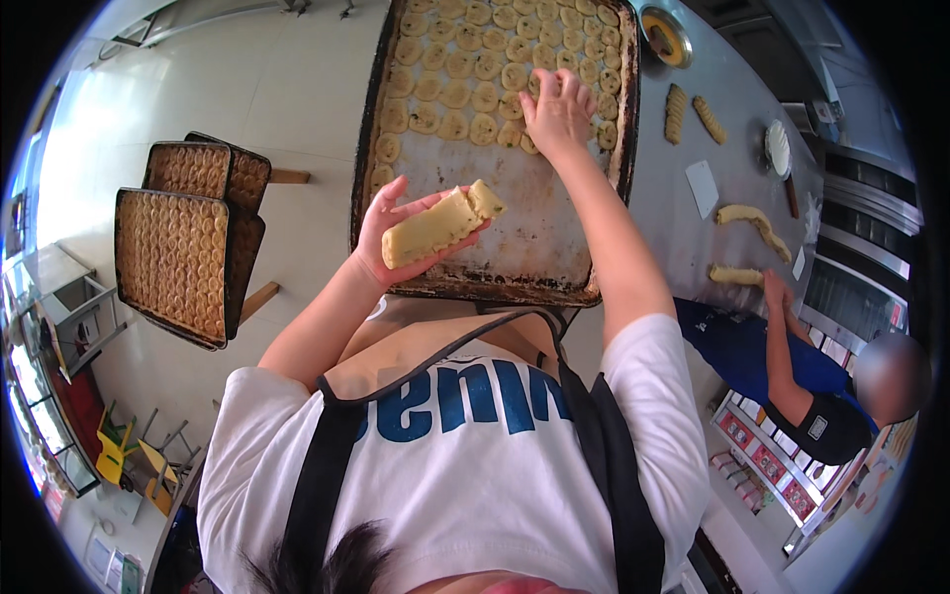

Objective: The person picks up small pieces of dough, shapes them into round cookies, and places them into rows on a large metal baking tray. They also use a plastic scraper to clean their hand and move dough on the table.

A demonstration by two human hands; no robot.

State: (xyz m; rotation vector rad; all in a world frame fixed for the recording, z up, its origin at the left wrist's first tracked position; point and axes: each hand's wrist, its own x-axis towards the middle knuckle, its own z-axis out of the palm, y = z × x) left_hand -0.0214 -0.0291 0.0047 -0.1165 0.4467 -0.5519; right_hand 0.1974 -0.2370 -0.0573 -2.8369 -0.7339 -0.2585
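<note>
My left hand (393,230), palm up, cradles a pale dough log (434,229) over the near part of a large dark-rimmed baking tray (490,211). At the log's far end a thick slice (486,199) is partly split from the rest. My right hand (562,111) reaches over the tray with its fingers spread and bent down on the dough rounds (460,63). Thumb and forefinger sit around one round; the palm hides what lies beneath it. Rows of flattened rounds, some with green flecks, cover the far part of the tray.
On the metal worktable (668,178) at right lie twisted dough pieces (674,113), a white scraper (701,189), long dough strips (753,223) and a metal bowl (666,37) of yellow liquid. A co-worker (787,371) handles dough there. Trays of browned pastries (174,260) stand at left.
</note>
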